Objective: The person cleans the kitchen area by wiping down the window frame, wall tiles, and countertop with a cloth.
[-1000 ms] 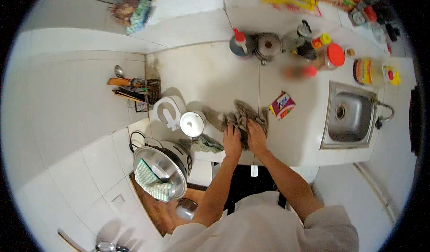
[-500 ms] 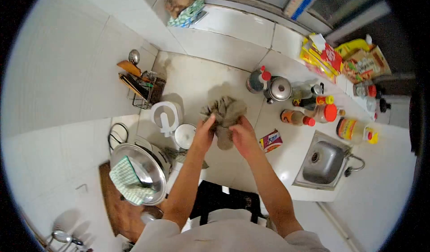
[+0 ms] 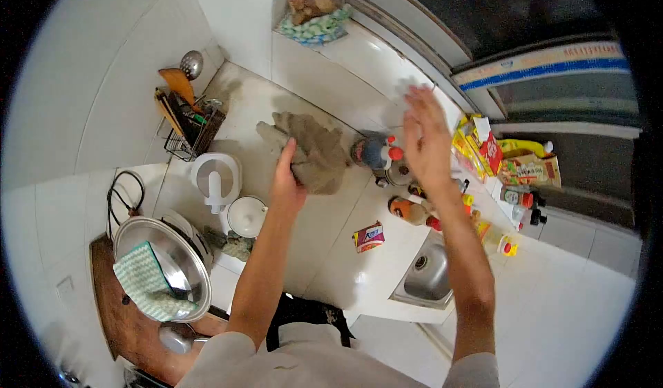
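A grey-brown cloth (image 3: 318,154) hangs bunched in my left hand (image 3: 287,181), whose thumb lies on top of it, above the white counter. My right hand (image 3: 427,136) is raised to the right, away from the cloth, near the back ledge, with its fingers extended and nothing in them. Below it stand a dark bottle with a red cap (image 3: 376,153) and a small metal pot (image 3: 398,172), partly covered. A purple and red packet (image 3: 369,237) lies on the counter. Beside my left forearm is a white lidded container (image 3: 246,217).
At left are a utensil rack (image 3: 195,134), a white jug (image 3: 216,179), and a steel bowl (image 3: 166,274) with a checked cloth (image 3: 148,284). Sauce bottles (image 3: 409,210) stand near the sink (image 3: 425,274). Food packets (image 3: 476,146) lie on the back ledge.
My right hand has let go of the cloth and moved up to the right. My left hand has kept the cloth, which now hangs more spread out. The camera view has turned.
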{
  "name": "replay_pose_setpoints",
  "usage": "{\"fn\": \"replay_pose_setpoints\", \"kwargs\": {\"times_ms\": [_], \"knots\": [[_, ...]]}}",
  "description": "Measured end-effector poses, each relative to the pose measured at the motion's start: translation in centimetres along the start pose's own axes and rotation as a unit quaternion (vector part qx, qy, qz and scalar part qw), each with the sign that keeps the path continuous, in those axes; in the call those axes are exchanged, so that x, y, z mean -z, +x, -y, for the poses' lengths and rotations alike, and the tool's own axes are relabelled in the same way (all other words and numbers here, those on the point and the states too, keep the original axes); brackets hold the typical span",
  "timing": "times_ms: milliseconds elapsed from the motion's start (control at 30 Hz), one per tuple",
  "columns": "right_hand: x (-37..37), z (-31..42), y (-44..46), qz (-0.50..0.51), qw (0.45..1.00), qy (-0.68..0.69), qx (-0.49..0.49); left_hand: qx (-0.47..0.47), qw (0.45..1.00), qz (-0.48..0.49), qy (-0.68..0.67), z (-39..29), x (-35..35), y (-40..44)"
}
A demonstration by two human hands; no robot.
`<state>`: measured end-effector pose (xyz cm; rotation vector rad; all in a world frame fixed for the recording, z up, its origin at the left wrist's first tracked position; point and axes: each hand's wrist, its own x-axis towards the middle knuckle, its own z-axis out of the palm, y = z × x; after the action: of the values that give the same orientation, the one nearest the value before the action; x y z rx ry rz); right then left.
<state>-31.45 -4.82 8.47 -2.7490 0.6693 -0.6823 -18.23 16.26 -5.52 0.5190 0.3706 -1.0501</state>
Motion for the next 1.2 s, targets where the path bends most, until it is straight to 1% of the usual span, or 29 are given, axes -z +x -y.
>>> {"fn": "replay_pose_setpoints", "kwargs": {"times_ms": [33,67,100,167,200,233,300,400,500,567,600,633,667,700,733,800,833,900,967,1000,1033,1133,1200], "knots": [[0.0,-2.0,0.5,0.009,0.998,-0.056,0.012,-0.014,0.998,0.038,-0.046,0.6,-0.9,0.7],[-0.4,-4.8,1.0,0.018,0.997,-0.073,0.026,-0.035,0.992,0.076,-0.094,1.2,-1.8,1.7],[-0.8,-6.7,1.0,0.027,0.995,-0.092,0.030,-0.034,0.994,0.072,-0.081,1.9,-2.9,2.2],[-1.7,-7.3,1.1,0.035,0.992,-0.111,0.044,-0.030,0.996,0.060,-0.052,4.0,-5.4,3.1],[-2.1,-7.6,1.0,0.039,0.991,-0.120,0.049,-0.047,0.996,0.045,0.056,6.1,-5.3,4.2],[-2.4,-7.8,1.1,0.043,0.992,-0.110,0.044,-0.063,0.984,0.028,0.165,8.2,-5.2,5.5],[-2.5,-7.8,1.1,0.053,0.994,-0.086,0.031,-0.079,0.944,-0.034,0.320,8.9,-10.6,3.7],[-2.4,-8.0,1.4,0.065,0.995,-0.066,0.026,-0.223,0.910,-0.128,0.326,12.1,-13.9,6.7],[-2.2,-8.0,1.5,0.063,0.997,-0.048,0.020,-0.359,0.850,-0.213,0.321,13.9,-15.7,10.1],[-2.2,-7.9,1.6,0.058,0.997,-0.041,0.021,-0.397,0.812,-0.218,0.368,12.8,-14.2,11.9],[-2.1,-8.0,1.5,0.054,0.998,-0.040,0.019,-0.417,0.790,-0.226,0.389,12.4,-10.7,15.4],[-2.1,-8.1,1.4,0.050,0.998,-0.035,0.017,-0.381,0.851,-0.183,0.312,9.4,-8.7,17.3],[-2.1,-8.1,1.4,0.046,0.998,-0.028,0.013,-0.339,0.901,-0.148,0.228,6.3,-6.8,19.0],[-2.2,-8.2,1.3,0.040,0.999,-0.020,0.011,-0.283,0.941,-0.111,0.145,4.0,-7.2,18.7],[-2.2,-8.3,1.3,0.034,0.999,-0.018,0.012,-0.223,0.969,-0.085,0.059,1.7,-7.6,18.4],[-2.5,-8.5,1.2,0.028,1.000,-0.012,0.007,-0.230,0.956,-0.141,0.117,1.1,-7.8,17.2],[-2.4,-8.5,1.2,0.028,0.999,-0.013,0.008,-0.233,0.955,-0.132,0.126,1.9,-8.2,16.5],[-2.4,-8.8,1.1,0.030,0.999,-0.021,0.008,-0.240,0.954,-0.116,0.135,5.7,-9.5,14.6],[-2.4,-8.4,1.4,0.042,0.999,-0.028,0.009,-0.176,0.973,-0.093,0.120,9.4,-12.3,10.3],[-2.2,-8.2,1.5,0.047,0.998,-0.031,0.009,-0.222,0.936,-0.119,0.246,11.8,-13.6,8.7],[-2.1,-8.1,1.6,0.053,0.998,-0.034,0.009,-0.262,0.881,-0.146,0.366,13.3,-14.7,8.1],[-2.1,-8.1,1.7,0.055,0.998,-0.026,0.012,-0.343,0.813,-0.222,0.415,13.1,-17.2,8.4],[-2.0,-8.1,1.7,0.058,0.998,-0.027,0.009,-0.346,0.813,-0.243,0.401,10.0,-16.4,10.7]]}}
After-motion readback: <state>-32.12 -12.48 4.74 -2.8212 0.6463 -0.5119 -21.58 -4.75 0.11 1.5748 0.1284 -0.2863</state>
